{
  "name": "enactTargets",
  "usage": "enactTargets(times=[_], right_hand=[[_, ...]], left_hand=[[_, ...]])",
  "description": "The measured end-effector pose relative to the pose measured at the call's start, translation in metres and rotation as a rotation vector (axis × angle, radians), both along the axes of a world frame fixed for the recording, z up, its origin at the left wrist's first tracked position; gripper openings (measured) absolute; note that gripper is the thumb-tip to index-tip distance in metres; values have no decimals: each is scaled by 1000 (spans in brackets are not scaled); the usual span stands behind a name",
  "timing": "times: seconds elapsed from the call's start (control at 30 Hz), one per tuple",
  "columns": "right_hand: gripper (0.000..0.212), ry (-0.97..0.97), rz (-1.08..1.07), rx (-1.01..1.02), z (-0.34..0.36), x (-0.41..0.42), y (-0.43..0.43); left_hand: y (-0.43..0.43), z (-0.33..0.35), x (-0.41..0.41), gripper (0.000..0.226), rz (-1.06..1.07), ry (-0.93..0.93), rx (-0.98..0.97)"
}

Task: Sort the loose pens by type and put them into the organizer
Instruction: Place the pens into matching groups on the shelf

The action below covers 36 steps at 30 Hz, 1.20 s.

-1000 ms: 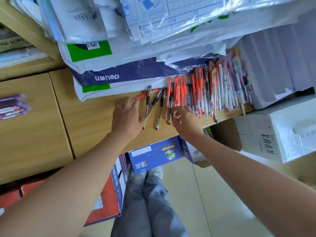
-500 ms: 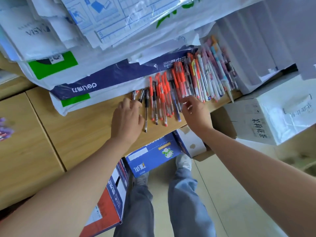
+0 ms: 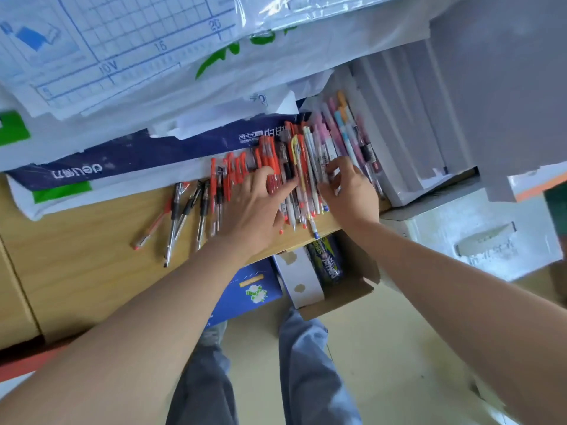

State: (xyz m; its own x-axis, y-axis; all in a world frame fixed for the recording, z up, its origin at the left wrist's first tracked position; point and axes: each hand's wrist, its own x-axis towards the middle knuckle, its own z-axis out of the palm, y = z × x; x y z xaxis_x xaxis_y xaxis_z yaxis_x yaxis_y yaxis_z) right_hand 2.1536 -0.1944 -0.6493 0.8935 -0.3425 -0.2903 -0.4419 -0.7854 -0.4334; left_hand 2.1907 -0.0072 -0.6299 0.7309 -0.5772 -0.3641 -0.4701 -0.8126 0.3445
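1. The left hand (image 3: 256, 207) lies flat on a row of red pens (image 3: 270, 167), with its fingers spread out and pressing down on them
2. The right hand (image 3: 348, 191) is just beside it, over the white and see-through pens (image 3: 313, 167). Its fingers are curled and they touch the pens, but I cannot tell if they pinch one
3. All the pens lie side by side on a wooden desk (image 3: 92, 256), near its front edge
4. A few black pens (image 3: 187, 210) lie apart on the left side of the row, a bit crooked. One thin red pen (image 3: 152, 227) lies next to them, furthest left
5. Pink and blue pens (image 3: 343, 130) lie at the right end of the row, next to a stack of white boxes (image 3: 408, 118)
6. Big packs of paper (image 3: 122, 72) are piled at the back of the desk, and the tops of the pens touch a blue pack (image 3: 138, 157)
7. Under the desk there is a blue box (image 3: 248, 289) and an open brown box (image 3: 346, 289) on the floor
8. I cannot tell which thing is the organizer
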Motion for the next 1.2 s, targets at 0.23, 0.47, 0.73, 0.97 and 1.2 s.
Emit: enactTargets(times=[0.23, 0.47, 0.73, 0.97, 1.2], right_hand=[[20, -7, 77, 17, -2, 18, -31], [15, -97, 54, 86, -1, 32, -45], [29, 51, 225, -52, -5, 31, -23], [28, 109, 118, 31, -1, 39, -11], [25, 167, 188, 134, 1, 31, -9]], left_hand=[[-30, 2, 10, 60, -13, -32, 64], [-32, 3, 20, 41, 169, -6, 50], [-42, 4, 23, 30, 250, 31, -7], [-39, 3, 25, 26, 242, 61, -58], [-37, 3, 27, 30, 253, 107, -75]])
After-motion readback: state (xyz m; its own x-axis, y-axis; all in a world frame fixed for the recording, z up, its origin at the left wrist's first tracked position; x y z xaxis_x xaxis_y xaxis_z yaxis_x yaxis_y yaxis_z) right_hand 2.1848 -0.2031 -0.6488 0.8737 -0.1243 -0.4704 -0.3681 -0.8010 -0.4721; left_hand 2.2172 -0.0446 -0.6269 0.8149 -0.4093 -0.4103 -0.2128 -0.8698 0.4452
